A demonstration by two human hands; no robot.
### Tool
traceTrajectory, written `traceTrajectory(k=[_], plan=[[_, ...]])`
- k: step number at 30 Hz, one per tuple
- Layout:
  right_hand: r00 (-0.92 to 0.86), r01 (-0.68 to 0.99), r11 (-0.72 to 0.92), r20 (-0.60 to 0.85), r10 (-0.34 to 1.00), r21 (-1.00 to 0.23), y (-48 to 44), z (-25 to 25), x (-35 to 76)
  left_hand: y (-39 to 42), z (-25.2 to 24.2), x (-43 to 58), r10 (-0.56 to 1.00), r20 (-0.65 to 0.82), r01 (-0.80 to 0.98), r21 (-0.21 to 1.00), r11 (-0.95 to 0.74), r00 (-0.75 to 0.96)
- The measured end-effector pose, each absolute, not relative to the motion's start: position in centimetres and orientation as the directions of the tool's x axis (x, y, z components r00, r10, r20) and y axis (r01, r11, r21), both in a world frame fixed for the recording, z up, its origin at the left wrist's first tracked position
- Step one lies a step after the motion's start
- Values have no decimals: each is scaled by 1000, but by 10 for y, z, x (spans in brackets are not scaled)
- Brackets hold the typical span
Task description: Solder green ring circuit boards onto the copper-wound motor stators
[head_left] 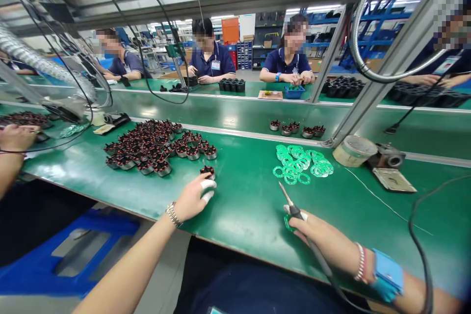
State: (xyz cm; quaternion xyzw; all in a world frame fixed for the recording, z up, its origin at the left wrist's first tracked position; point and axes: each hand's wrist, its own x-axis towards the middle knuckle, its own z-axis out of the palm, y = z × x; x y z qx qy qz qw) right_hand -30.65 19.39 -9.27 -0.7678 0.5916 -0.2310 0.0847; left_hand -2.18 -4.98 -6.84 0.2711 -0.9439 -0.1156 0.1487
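My left hand [193, 199], with white covers on two fingertips, reaches over the green bench. Its fingers are closed at a copper-wound motor stator [208, 171], partly hidden by them. Left of that hand lies a large cluster of similar stators [147, 144]. My right hand [307, 225] is wrapped round a soldering iron [294, 210], whose tip points up and left. A green ring-shaped board [288, 223] also shows under the fingers of this hand. Beyond the iron's tip lies a loose heap of green ring boards [294, 159].
Several stators [294, 128] stand along the back ledge. At right are a roll of tape [355, 150], a metal iron stand [388, 157] and a small sponge tray [394, 179]. The iron's cable [417, 225] loops at right. A neighbour's hand [16, 137] is at far left; co-workers sit opposite.
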Motion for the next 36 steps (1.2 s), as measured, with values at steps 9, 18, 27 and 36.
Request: traceTrajectory(k=[9, 18, 27, 36], plan=[[-152, -863, -91, 426, -892, -498, 205, -117, -277, -5, -81, -21, -760, 271, -502, 614, 609, -590], [-148, -863, -89, 418, -896, -498, 208, -126, -275, 6, -89, -19, -480, 294, -280, 526, 803, -827], [-137, -853, -74, 358, -924, -516, 205, -120, -277, -3, -86, -30, -806, 62, -647, 562, 516, -589], [-201, -781, -87, 381, -902, -618, 202, -109, -272, 29, -78, -68, -683, 49, -410, 768, 493, -729]])
